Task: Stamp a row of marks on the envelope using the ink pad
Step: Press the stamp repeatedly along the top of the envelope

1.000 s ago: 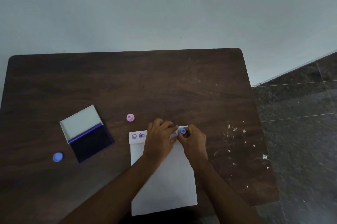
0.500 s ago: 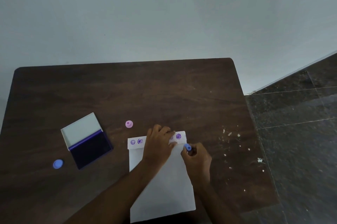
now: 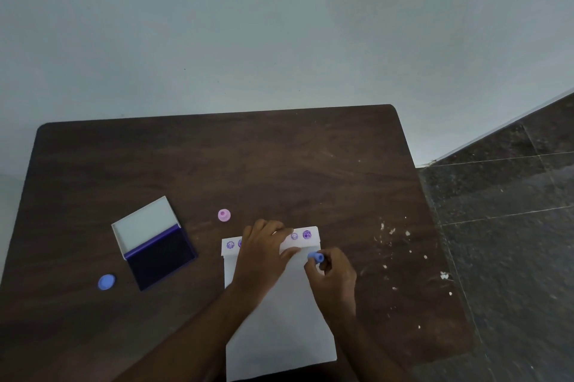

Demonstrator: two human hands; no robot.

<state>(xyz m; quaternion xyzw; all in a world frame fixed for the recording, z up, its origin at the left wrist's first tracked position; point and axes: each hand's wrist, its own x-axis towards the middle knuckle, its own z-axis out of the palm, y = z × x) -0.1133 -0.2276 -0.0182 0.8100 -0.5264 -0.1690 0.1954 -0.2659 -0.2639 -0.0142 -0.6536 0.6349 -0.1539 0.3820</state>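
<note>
A white envelope [image 3: 279,329] lies on the dark wooden table [image 3: 217,164], its flap end away from me. Purple round marks run along the flap; one [image 3: 230,245] shows at the left end, two at the right end [image 3: 307,234]. My left hand [image 3: 264,252] lies flat on the flap, fingers spread, and covers the middle of the row. My right hand [image 3: 334,277] pinches a small blue stamp [image 3: 316,256], lifted just below the flap's right end. An open ink pad [image 3: 160,256] with a dark pad and white lid sits to the left.
A pink stamp [image 3: 224,215] stands above the envelope's left corner. A blue round cap [image 3: 106,282] lies left of the ink pad. White crumbs [image 3: 391,231] are scattered on the table's right side. The table's right edge borders a dark tiled floor [image 3: 512,226].
My right hand lifted the blue stamp off the flap's right end and drew it back toward me, leaving a fresh purple mark there. My left hand stayed on the flap.
</note>
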